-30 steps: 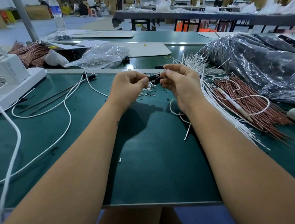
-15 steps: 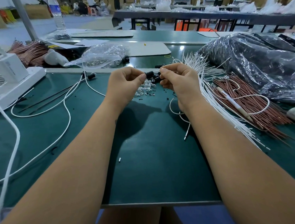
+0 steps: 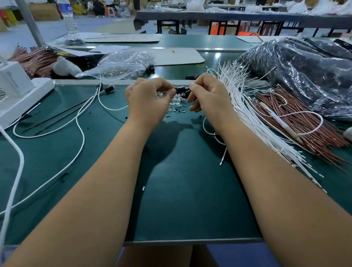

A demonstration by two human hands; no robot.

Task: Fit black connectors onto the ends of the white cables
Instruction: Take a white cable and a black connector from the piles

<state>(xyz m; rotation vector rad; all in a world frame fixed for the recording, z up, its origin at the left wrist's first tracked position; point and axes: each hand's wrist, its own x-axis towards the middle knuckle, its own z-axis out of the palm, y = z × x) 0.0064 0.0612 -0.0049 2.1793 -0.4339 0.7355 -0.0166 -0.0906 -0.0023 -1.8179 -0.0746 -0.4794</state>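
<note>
The left hand (image 3: 147, 100) pinches one end of a small black connector (image 3: 180, 90) between thumb and forefinger, its other fingers curled under. The right hand (image 3: 207, 93) meets it from the other side, thumb and forefinger closed on the far end of the piece, where a white cable end seems to enter; the cable itself is hidden by the fingers, though a thin white cable (image 3: 222, 151) trails out from under the right wrist toward the near side. Both hands hover just above the green table (image 3: 190, 193), over a scatter of small clear and black parts (image 3: 177, 108).

To seat the connector well, I judge the cable tip should be kept straight in line with the connector's bore and pushed squarely, the left hand bracing so nothing bends.

Right of the hands a fanned bundle of white cables (image 3: 248, 110) lies waiting, beside a heap of copper-coloured wires (image 3: 303, 123). A clear plastic bag (image 3: 123, 65) at the far side holds small clear parts; a large dark plastic bag (image 3: 309, 77) at far right is full, its contents unclear. Finished white cables with black ends (image 3: 106, 89) lie to the left
</note>
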